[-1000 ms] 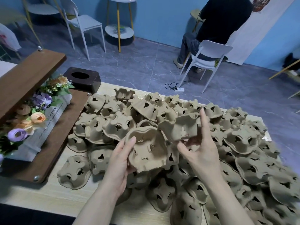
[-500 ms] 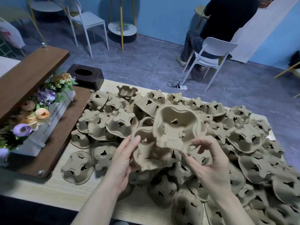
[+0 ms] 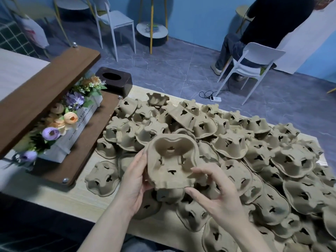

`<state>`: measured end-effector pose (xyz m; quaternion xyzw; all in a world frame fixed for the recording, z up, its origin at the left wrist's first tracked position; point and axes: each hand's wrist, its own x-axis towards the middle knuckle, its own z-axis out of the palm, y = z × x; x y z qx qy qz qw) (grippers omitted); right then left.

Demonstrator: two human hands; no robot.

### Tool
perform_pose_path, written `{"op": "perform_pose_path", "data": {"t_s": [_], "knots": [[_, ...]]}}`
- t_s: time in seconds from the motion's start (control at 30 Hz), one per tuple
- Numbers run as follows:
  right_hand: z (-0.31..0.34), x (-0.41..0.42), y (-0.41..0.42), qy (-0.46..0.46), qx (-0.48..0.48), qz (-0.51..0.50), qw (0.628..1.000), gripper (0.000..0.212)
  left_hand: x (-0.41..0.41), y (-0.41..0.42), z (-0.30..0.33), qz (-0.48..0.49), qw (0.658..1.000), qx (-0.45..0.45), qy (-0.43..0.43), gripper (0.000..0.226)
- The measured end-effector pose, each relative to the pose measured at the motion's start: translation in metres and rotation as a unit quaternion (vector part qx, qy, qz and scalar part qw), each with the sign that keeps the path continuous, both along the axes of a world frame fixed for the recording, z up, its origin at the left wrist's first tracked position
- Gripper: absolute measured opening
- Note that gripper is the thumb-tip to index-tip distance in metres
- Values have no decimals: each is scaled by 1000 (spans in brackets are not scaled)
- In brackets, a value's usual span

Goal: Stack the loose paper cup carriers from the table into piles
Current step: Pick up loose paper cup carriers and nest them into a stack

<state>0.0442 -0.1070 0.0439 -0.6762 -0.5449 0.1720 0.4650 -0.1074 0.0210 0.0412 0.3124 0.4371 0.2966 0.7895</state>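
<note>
Pale wooden tabletop (image 3: 63, 194) was covered by loose brown carriers (image 3: 231, 146) across the centre and right of the frame. At lower centre, a cup carrier (image 3: 172, 164) was gripped at its left edge by the left hand (image 3: 134, 180), fingers curled behind it. Its lower right corner was touched by the spread, bent fingers of the right hand (image 3: 216, 195). A flower box (image 3: 72, 128) was seen at left.

A dark tissue box (image 3: 115, 80) sat just behind a flower planter (image 3: 72, 124); beyond it stood 2 white chairs (image 3: 112, 20) and a seated person (image 3: 269, 28).
</note>
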Motion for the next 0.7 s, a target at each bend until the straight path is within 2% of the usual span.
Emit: {"op": "perform_pose_path", "data": {"t_s": [0.1, 0.23, 0.37, 0.47, 0.6, 0.7], "knots": [[1, -11, 7, 30, -6, 5, 1000, 34, -12, 2, -2, 25, 1000, -10, 10, 28], [-3, -27, 18, 110, -56, -42, 991, 32, -28, 4, -6, 34, 999, -30, 23, 29], [-9, -48, 34, 260, -136, -63, 954, 38, -46, 6, -11, 29, 999, -26, 20, 31], [-11, -62, 46, 352, -163, -63, 920, 29, -61, 7, -16, 34, 999, -25, 22, 31], [-18, -80, 55, 399, -163, -92, 898, 24, -82, 13, -23, 29, 998, -54, 22, 37], [-24, -91, 61, 389, -172, -101, 899, 22, -102, 20, -29, -20, 999, -22, 26, 51]]}}
